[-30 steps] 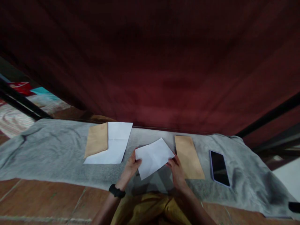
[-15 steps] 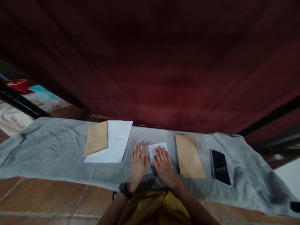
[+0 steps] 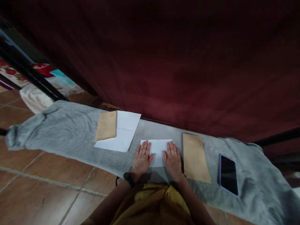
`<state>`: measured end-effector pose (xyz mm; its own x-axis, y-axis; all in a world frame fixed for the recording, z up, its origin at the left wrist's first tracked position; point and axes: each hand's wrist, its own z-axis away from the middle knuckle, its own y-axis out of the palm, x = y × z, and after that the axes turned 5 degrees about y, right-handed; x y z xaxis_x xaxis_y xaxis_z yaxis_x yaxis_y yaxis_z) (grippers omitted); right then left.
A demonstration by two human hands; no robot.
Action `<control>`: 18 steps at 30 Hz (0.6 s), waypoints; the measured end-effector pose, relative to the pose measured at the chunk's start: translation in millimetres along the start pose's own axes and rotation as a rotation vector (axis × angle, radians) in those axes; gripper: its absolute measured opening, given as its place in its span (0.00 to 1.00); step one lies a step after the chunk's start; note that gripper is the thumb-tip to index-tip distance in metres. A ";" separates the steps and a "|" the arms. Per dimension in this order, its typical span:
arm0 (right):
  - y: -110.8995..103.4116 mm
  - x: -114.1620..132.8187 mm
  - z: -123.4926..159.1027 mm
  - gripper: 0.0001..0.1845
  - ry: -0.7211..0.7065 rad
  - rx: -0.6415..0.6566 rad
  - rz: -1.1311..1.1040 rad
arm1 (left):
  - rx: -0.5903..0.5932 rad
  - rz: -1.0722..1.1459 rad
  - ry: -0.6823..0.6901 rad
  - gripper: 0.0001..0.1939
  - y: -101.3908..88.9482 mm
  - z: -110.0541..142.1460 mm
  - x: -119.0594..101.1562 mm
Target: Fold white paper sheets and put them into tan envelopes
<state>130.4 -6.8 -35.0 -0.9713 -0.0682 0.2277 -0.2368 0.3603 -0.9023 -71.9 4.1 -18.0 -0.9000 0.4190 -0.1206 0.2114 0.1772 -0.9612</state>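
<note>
A small folded white sheet of paper (image 3: pixel 157 153) lies on the grey cloth (image 3: pixel 70 128) in front of me. Flat on its left part rests my left hand (image 3: pixel 142 159), fingers stretched out, with a dark watch on that wrist. My right hand (image 3: pixel 172 158) presses its right part, its fingers extended too. The hands cover both side edges of the sheet. Just right of my right hand is a long brown envelope (image 3: pixel 195 157). Farther left, a brown envelope (image 3: pixel 106 125) overlaps a larger creased white sheet (image 3: pixel 127 128).
A phone (image 3: pixel 228 175) with a dark screen lies on the cloth at the right. A dark red curtain (image 3: pixel 164 78) hangs along the far edge. Black metal bars (image 3: pixel 44 82) stand at the left, and tiled floor (image 3: pixel 58 193) shows in front.
A second ago both hands held the white sheet raised and tilted by its sides. It now lies flat and straight, with both palms down and spread apart on it. The view has turned slightly.
</note>
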 end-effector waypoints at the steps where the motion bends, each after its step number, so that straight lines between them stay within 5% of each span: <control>1: 0.3 -1.9 0.9 0.31 0.004 -0.007 0.000 | 0.001 -0.002 -0.004 0.33 -1.3 2.0 1.8; 9: -2.1 -1.7 3.6 0.35 0.074 -0.087 0.005 | 0.007 -0.049 -0.019 0.33 -9.7 8.2 -0.7; 15: -1.3 23.0 11.8 0.31 -0.152 0.027 -0.064 | 0.024 -0.063 -0.016 0.34 -8.1 7.7 -2.6; 18: -0.4 24.5 17.1 0.31 -0.157 0.046 -0.048 | 0.038 -0.062 -0.017 0.35 -7.7 7.5 -2.8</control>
<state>106.4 -24.5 -35.3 -0.9494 -0.2302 0.2138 -0.2798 0.3101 -0.9086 -73.8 -5.1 -12.1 -0.9173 0.3929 -0.0641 0.1404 0.1687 -0.9756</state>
